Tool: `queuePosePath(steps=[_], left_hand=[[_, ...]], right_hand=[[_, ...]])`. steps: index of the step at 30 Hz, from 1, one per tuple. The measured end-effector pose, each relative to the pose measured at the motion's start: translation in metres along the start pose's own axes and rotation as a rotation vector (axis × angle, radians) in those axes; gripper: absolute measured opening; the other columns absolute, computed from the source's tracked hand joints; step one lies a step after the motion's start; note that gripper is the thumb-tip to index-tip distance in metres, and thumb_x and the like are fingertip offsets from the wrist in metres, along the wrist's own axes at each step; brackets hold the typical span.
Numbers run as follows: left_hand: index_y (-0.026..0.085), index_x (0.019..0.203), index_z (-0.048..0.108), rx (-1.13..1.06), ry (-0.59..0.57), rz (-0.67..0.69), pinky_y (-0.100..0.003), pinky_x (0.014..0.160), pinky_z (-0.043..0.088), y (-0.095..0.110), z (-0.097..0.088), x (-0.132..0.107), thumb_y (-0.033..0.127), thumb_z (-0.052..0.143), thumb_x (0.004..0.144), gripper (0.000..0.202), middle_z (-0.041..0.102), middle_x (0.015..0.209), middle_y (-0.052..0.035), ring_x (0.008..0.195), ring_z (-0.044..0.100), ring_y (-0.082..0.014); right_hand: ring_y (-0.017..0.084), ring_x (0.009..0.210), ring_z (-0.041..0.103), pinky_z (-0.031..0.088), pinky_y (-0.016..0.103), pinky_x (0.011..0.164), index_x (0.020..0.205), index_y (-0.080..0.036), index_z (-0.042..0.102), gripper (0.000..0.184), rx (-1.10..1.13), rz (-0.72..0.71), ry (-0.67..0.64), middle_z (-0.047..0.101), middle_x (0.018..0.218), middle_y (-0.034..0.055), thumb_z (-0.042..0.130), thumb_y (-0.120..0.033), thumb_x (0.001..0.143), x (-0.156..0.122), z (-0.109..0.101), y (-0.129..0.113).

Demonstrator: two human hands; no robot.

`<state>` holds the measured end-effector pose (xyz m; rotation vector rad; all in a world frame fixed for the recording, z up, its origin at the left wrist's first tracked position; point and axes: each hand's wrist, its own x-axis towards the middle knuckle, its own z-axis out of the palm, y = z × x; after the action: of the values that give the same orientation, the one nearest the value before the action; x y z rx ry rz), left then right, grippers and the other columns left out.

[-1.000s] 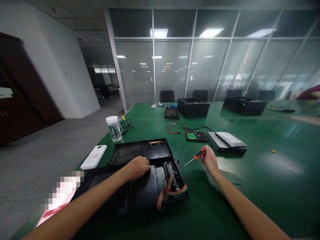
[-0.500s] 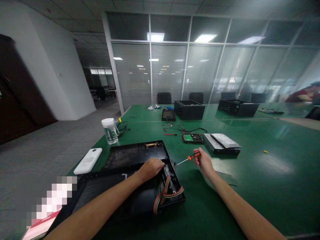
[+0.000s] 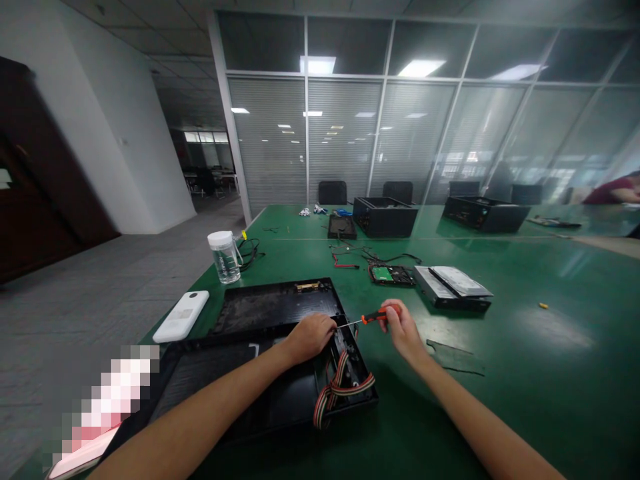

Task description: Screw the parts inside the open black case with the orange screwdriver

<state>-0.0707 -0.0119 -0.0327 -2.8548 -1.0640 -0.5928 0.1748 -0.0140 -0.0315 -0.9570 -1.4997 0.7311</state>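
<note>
- Orange-and-black metal-shafted screwdriver (image 3: pixel 369 318), clasped in the right hand (image 3: pixel 403 330), points in over the flat black casing (image 3: pixel 285 398)!
- Left hand (image 3: pixel 311 337) curls at the tip; whether it pinches anything, I can't tell.
- Red-striped ribbon cable (image 3: pixel 334 388) droops nearby.

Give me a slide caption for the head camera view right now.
Right hand holds a screwdriver, its tip beside the left hand at the near black panel on a green table.

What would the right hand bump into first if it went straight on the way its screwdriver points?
Most likely the left hand, over the black casing: the screwdriver in the right hand ends by those fingers. Depth is unclear, so the casing's edge might come first.
</note>
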Motion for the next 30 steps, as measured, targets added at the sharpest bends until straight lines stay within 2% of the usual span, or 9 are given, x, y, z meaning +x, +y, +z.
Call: queuePosePath(steps=[6,20,27,30], left_hand=[[0.016,0.095,0.052,0.011,-0.014,-0.006,-0.03,0.081,0.042,0.001,0.0,0.001,0.018,0.042,0.088,0.013,0.057,0.092,-0.0058,0.087,0.051,-0.0172],[0.017,0.094,0.054,0.013,-0.02,-0.029,-0.029,0.08,0.041,0.003,0.001,0.001,0.018,0.046,0.086,0.012,0.058,0.092,-0.0048,0.087,0.051,-0.0173],[0.017,0.095,0.054,0.018,-0.016,-0.025,-0.03,0.081,0.041,0.003,0.001,0.001,0.018,0.046,0.086,0.012,0.058,0.093,-0.0049,0.088,0.052,-0.0173],[0.017,0.095,0.053,0.023,-0.022,-0.024,-0.03,0.08,0.041,0.003,0.0,0.0,0.018,0.045,0.086,0.012,0.058,0.093,-0.0051,0.087,0.052,-0.0172]], right_hand=[[0.013,0.053,0.047,0.037,0.025,0.051,0.095,-0.02,0.047,0.024,-0.211,-0.033,-0.031,0.049,0.06,-0.0031,0.039,-0.042,0.088,-0.006,0.001,0.003],[0.014,0.053,0.048,0.038,0.026,0.052,0.093,-0.02,0.046,0.023,-0.252,-0.065,-0.068,0.049,0.06,-0.0026,0.038,-0.041,0.088,-0.005,-0.001,-0.006],[0.014,0.052,0.048,0.038,0.025,0.052,0.093,-0.02,0.045,0.024,-0.243,-0.063,-0.054,0.049,0.06,-0.0027,0.036,-0.041,0.088,-0.005,0.001,-0.003],[0.014,0.053,0.049,0.038,0.025,0.052,0.092,-0.019,0.046,0.025,-0.304,-0.08,-0.068,0.05,0.059,-0.0024,0.035,-0.042,0.089,-0.005,0.002,-0.009]])
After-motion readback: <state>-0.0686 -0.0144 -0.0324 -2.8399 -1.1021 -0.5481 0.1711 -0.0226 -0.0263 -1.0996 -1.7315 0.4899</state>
